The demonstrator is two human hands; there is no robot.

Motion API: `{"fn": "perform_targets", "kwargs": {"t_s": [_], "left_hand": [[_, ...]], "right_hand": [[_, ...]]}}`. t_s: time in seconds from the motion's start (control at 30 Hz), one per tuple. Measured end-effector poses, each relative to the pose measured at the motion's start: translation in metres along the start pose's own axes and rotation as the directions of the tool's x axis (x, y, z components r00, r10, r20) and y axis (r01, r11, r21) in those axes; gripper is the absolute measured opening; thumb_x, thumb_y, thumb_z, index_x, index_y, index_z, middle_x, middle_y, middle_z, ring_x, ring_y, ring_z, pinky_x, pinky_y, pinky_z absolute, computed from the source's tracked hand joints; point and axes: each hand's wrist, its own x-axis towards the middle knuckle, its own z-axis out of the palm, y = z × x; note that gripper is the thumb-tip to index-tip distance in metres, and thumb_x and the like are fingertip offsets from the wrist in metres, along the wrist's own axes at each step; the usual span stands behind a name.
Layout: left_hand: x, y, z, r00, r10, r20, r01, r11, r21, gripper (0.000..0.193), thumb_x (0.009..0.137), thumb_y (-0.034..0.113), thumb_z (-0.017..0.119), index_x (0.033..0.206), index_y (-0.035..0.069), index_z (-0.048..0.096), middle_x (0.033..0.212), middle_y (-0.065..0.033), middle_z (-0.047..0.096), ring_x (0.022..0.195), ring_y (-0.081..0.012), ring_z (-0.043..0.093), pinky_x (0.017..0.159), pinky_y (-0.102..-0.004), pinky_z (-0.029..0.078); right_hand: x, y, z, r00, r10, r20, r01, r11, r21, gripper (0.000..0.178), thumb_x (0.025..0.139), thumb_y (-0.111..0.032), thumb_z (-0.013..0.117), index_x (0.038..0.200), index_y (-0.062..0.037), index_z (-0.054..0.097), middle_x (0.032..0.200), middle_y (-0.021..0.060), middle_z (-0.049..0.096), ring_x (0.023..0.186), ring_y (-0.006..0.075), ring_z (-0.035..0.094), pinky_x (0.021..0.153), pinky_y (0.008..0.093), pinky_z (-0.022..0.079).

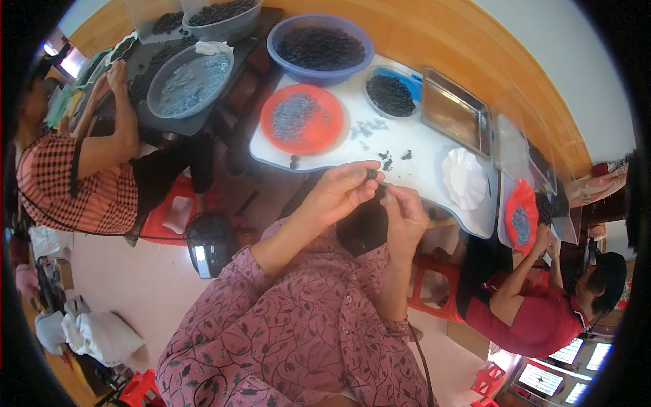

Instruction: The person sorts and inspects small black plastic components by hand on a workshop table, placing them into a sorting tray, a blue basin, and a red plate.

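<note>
On the table [427, 169], a plate [322, 139] lies left, a basin [315, 78] behind it; a tray [454, 122] lies far right, a dish [464, 178] nearer.

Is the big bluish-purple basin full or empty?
Mostly full: dark pieces spread right across the basin, with some inner wall showing above.

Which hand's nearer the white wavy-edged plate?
Right. The right hand is left of the white plate and closer to the person's body; the left hand is farther left, past the right one.
</note>
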Motion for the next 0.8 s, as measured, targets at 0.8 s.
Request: {"fn": "perform_targets", "kwargs": {"t_s": [0.8], "left_hand": [[-0.009,-0.001,0.006,0.989,0.069,0.130,-0.068,0.998,-0.016,0.034,0.096,0.019,0.058,0.119,-0.005,0.056,0.093,-0.0091,0.059,0.071,-0.0094,0.048,0.062,-0.0226,0.042]], "right_hand": [[-0.001,0.000,0.015,0.998,-0.043,0.043,0.043,0.999,0.006,0.012,0.086,0.007,0.062,0.097,0.0028,0.066,0.095,0.0066,0.063,0.079,0.0102,0.060,0.070,0.0218,0.049]]}}
